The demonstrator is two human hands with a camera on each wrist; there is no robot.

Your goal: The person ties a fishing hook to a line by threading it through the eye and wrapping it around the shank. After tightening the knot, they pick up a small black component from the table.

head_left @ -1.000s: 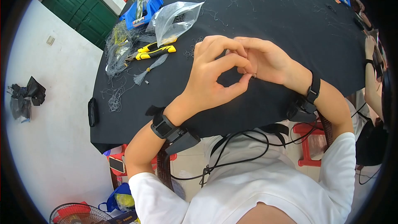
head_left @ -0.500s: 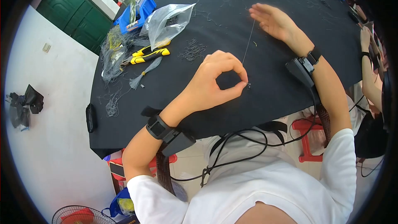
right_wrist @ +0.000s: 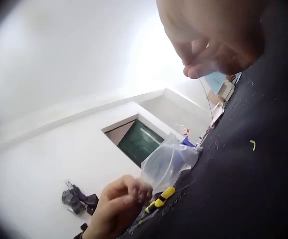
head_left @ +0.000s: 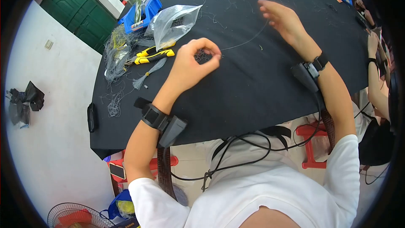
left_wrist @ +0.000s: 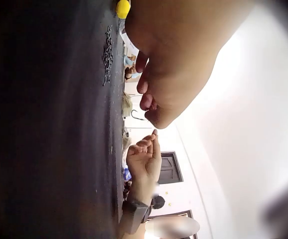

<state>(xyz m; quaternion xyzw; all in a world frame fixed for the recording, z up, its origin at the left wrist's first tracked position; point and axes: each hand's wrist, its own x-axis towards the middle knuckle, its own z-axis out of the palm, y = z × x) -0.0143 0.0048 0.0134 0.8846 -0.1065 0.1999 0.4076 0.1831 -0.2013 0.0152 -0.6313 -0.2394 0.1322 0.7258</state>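
A thin grey thread (head_left: 244, 41) stretches taut over the black table (head_left: 261, 84) between my two hands. My left hand (head_left: 217, 54) pinches its near end between thumb and forefinger, just above a small pile of dark wire bits (head_left: 201, 55). Farther back and to the right, my right hand (head_left: 267, 17) pinches the other end. In the right wrist view the thread (right_wrist: 207, 102) hangs from the pinched fingertips (right_wrist: 196, 71) of my right hand. The left wrist view shows my left hand's curled fingers (left_wrist: 149, 102) above the table, with the pile of wire bits (left_wrist: 106, 54) beyond them.
A clear plastic bag (head_left: 175, 19), yellow-handled pliers (head_left: 154, 55), a blue bin (head_left: 145, 10) and tangles of grey wire (head_left: 116, 55) lie at the table's left. A black object (head_left: 91, 117) sits at the left edge. Another person's hand (head_left: 374, 48) works at the right. A red stool (head_left: 310, 143) stands below.
The hands were joined near the table's middle. The right hand then drew away to the far right, pulling the thread out. The left hand has since moved up and left over the wire bits.
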